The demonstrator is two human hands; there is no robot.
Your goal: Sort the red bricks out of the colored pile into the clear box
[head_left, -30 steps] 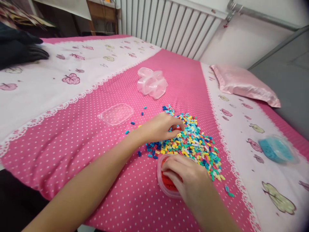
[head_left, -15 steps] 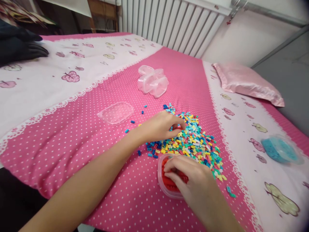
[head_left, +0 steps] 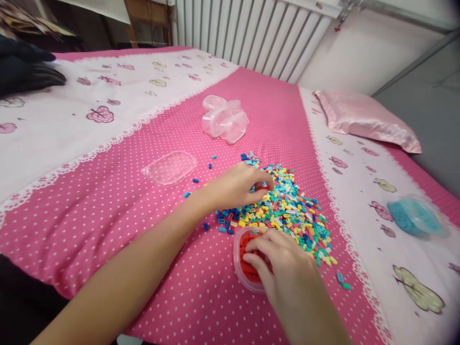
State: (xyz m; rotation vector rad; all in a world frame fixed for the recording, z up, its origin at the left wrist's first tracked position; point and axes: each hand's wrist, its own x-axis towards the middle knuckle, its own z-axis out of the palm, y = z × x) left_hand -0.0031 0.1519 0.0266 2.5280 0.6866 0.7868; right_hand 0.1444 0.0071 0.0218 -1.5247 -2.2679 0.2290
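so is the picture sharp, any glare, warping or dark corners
Head view: the bead pile and both hands are fairly sharp; light is soft and even, no hard glare; the radiator bars fan outward from wide-angle warp; the lower right corner darkens.

A heap of beads (head_left: 283, 206) lies on the bed (head_left: 108, 211), right of middle. The left hand (head_left: 237, 188) rests on the heap's left edge. Just before the heap stands a tub (head_left: 240, 268) with the right hand (head_left: 283, 268) over it. Left of the heap lies a lid (head_left: 169, 167); behind the heap sits a cluster of empty tubs (head_left: 224, 119). Far right stands a filled tub (head_left: 415, 216), and behind it a pillow (head_left: 362, 120). A radiator (head_left: 247, 33) stands behind the bed.
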